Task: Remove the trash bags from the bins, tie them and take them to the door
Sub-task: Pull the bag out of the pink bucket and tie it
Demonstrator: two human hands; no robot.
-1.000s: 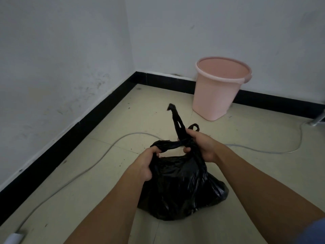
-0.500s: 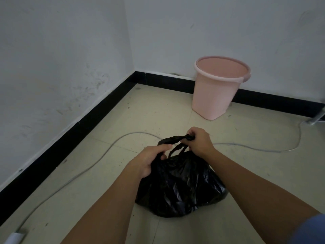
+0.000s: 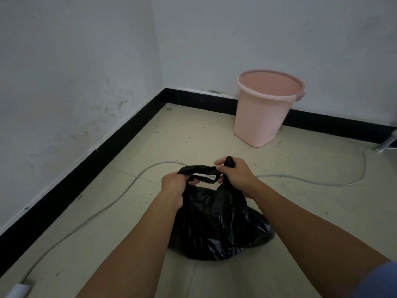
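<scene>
A full black trash bag (image 3: 217, 224) rests on the tiled floor in front of me. Its two handle strips stretch between my hands above the bag. My left hand (image 3: 175, 186) grips the left ends of the strips. My right hand (image 3: 234, 174) is closed around the right ends, with a black tip poking up out of the fist. A pink plastic bin (image 3: 265, 114) stands beyond the bag against the far wall, with no bag in it.
A grey cable (image 3: 120, 194) runs across the floor from the lower left, behind the bag, to a metal fitting (image 3: 385, 145) at the right wall. White walls with a black skirting board (image 3: 71, 179) form a corner at the left.
The loose handle end that stood up a second ago has been pulled down into my right fist. Both hands have drawn slightly apart, stretching the strips level above the bag.
</scene>
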